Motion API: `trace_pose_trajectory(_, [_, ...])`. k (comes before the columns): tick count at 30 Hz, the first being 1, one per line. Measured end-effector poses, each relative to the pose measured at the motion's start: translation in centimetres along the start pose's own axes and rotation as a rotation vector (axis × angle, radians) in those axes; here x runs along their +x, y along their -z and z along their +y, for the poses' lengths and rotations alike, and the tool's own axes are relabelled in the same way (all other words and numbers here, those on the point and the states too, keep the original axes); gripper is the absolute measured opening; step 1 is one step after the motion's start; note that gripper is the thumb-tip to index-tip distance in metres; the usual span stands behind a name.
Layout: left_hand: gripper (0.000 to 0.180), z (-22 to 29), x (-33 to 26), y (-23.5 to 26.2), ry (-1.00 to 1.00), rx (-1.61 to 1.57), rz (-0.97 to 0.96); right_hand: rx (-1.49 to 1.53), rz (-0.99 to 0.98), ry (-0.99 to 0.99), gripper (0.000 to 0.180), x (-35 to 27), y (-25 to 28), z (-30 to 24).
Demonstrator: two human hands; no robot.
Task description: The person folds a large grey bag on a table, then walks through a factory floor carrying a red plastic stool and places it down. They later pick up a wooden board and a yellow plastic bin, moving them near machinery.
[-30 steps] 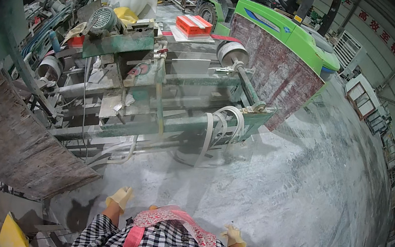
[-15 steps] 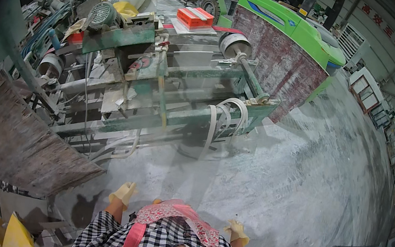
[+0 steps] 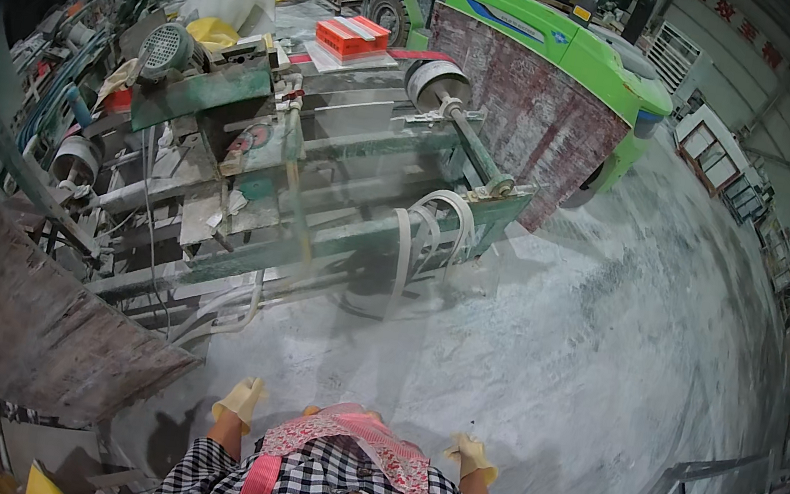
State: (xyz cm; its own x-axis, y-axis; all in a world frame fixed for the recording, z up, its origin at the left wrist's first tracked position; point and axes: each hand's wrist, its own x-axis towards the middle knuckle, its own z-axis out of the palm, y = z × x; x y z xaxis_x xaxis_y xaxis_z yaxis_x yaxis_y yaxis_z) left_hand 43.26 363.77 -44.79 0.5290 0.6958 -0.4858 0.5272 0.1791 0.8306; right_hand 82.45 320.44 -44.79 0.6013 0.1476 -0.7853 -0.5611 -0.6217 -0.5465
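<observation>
Dusty floor lay nearest your gloved hands, which hung empty at your sides. Your left hand was loosely open and so was your right hand, neither touching anything. Ahead and up-left of you stood the green machine frame, its long axis running left to right across your front. Your left hand was the nearer one, just beside the leaning brown slab.

Two gloved hands show, the left hand and the right hand. One orange box sits on one green machine. Two reddish slabs stand, the near slab and the far slab.
</observation>
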Motion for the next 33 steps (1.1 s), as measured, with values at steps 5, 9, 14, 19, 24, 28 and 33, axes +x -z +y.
trace_pose_trajectory(5, [0.054,1.3,0.4,0.2,0.001,0.020,-0.053,0.059,0.055,0.044,0.032,0.7,-0.3,0.7])
trace_pose_trajectory(9, [0.051,2.7,0.1,0.2,0.031,-0.096,-0.093,0.069,0.007,0.051,0.032,1.4,-0.2,1.2])
trace_pose_trajectory(14, [0.048,3.0,-0.1,0.2,0.048,-0.003,-0.026,0.032,-0.011,-0.003,0.030,1.6,-0.3,1.1])
trace_pose_trajectory(19, [0.052,3.1,0.6,0.3,0.039,0.097,-0.048,0.022,0.012,-0.042,0.031,1.5,-0.6,0.0])
trace_pose_trajectory(24, [0.055,4.0,0.2,0.2,0.081,0.027,-0.055,-0.066,0.015,-0.049,0.032,1.7,-0.7,-0.9])
trace_pose_trajectory(28, [0.055,4.5,0.1,0.2,0.144,0.039,-0.043,-0.014,-0.025,-0.026,0.032,1.8,-0.7,-1.0])
trace_pose_trajectory(33, [0.054,3.8,1.1,-0.1,0.093,-0.004,-0.004,0.030,-0.006,-0.016,0.031,1.9,-0.9,-1.3])
